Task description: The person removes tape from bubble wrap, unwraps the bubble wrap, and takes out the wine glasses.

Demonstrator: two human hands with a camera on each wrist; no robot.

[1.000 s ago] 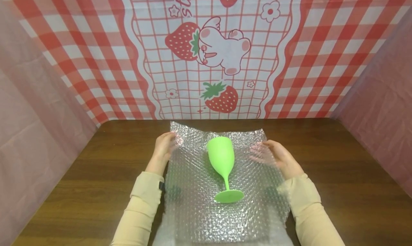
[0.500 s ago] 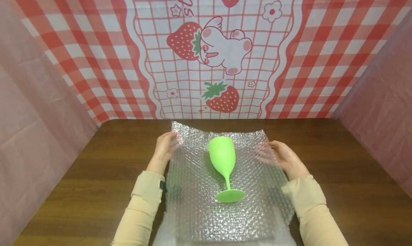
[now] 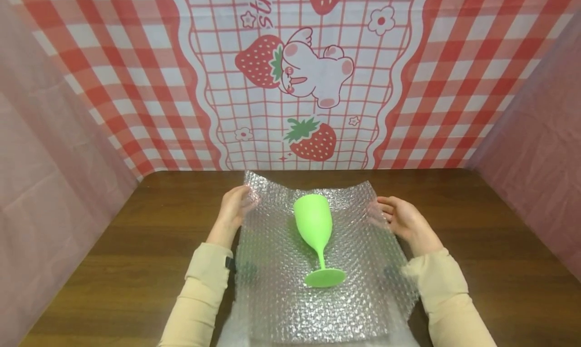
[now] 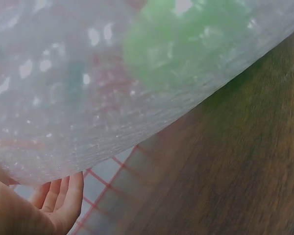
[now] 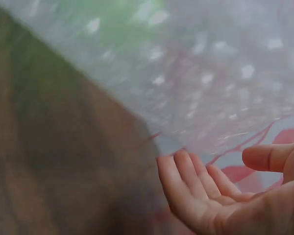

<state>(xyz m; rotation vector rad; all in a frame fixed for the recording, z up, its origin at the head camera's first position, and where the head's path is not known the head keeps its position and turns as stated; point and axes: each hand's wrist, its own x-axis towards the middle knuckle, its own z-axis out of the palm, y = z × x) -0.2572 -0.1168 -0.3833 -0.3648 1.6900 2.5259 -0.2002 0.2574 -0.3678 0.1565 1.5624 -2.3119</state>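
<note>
A light-green plastic goblet (image 3: 314,221) lies on its side on a sheet of bubble wrap (image 3: 277,296), its bowl toward the back and its round foot toward the front. At the sheet's left edge is my left hand (image 3: 233,208), its fingers (image 4: 74,193) fairly straight and reaching under the wrap, partly seen through it. My right hand (image 3: 404,218) is at the right edge, palm turned inward. In the right wrist view, the right hand's thumb (image 5: 264,157) stands apart from its loosely bent fingers (image 5: 181,178), close to the wrap; contact is hard to tell.
The sheet rests over a whitish layer (image 3: 231,332) on the brown wooden table (image 3: 113,266). A red-and-white checked cloth with strawberries (image 3: 313,140) hangs at the back. Pink fabric walls (image 3: 54,160) close in both sides.
My right hand has shifted outward to the right, so less of it lies behind the wrap. The left hand stays nearly in place, and the goblet keeps its position on the sheet.
</note>
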